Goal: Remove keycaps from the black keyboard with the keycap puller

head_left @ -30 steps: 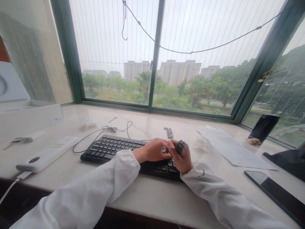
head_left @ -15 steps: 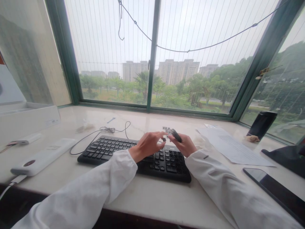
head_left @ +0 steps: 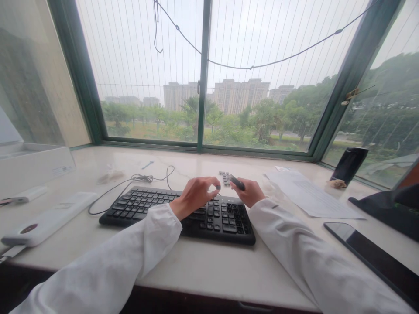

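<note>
Between the thumb and forefinger of my left hand (head_left: 196,194) is a small black keycap (head_left: 218,187), held just above the back edge of the keyboard. My right hand (head_left: 252,192) grips a short black-handled tool (head_left: 238,182), which looks like a small brush; its pale tip points left. Below both hands lies the black keyboard (head_left: 209,233), partly covered by my left hand and sleeve. Several of its keys at the right end seem to lack caps. Loose keycaps (head_left: 224,177) lie in small rows on the white surface behind the keyboard.
The keyboard cable (head_left: 144,178) lies coiled behind it. At left are a white power bank (head_left: 49,220) and a white box (head_left: 36,163). On the right are paper sheets (head_left: 310,194), a phone (head_left: 369,250) lying flat and an upright dark device (head_left: 350,165). Windows rise behind.
My hands have drawn slightly apart, and the keycap in my left hand is farther from the tool. The whole view has shifted a little.
</note>
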The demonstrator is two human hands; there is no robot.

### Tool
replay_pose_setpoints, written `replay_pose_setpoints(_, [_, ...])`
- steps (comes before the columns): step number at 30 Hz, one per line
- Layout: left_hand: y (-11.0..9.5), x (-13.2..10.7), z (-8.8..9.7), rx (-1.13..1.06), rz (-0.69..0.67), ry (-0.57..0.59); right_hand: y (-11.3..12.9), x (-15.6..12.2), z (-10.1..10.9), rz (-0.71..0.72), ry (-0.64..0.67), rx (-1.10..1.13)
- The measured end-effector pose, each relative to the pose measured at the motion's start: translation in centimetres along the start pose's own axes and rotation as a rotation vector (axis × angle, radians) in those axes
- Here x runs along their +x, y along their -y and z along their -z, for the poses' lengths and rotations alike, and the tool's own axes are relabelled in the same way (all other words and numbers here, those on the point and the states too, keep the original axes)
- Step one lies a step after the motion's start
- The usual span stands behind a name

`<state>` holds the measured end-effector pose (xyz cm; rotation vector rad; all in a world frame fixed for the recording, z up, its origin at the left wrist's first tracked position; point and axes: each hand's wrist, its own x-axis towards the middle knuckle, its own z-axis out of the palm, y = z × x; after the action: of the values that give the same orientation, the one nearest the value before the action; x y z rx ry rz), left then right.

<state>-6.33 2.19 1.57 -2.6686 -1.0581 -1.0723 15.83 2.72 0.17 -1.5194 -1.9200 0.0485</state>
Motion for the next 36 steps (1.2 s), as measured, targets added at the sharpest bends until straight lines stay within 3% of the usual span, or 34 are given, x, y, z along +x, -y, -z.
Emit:
replay_pose_setpoints(6, [0.4,0.2,0.6,0.078,0.064,-0.007,-1.1,0.5,1.1,-0.191,0.061,-0.298])
replay_pose_setpoints(11, [1.7,0.9,0.9,0.099,0.124,-0.006,-1.6,0.6,1.4,-0.212,0.094,-0.381])
replay_pose_setpoints(14, [3.1,2.2,0.5,0.100,0.192,0.059,-1.8,0.7,1.6,-0.231,0.101,-0.405])
replay_pose_setpoints(19, [5.4,6.1,-1.2,0.142,0.288,0.276,-1.9,0.7,2.2,-0.246,0.118,-0.407])
replay_pose_setpoints(25, [7.2,10.2,-3.9,0.162,0.335,0.376,-2.4,0.8,2.7,-0.268,0.116,-0.416])
replay_pose_setpoints(36, [8.3,11.8,-8.0,0.159,0.380,0.429,-2.9,0.9,2.5,-0.253,0.129,-0.406])
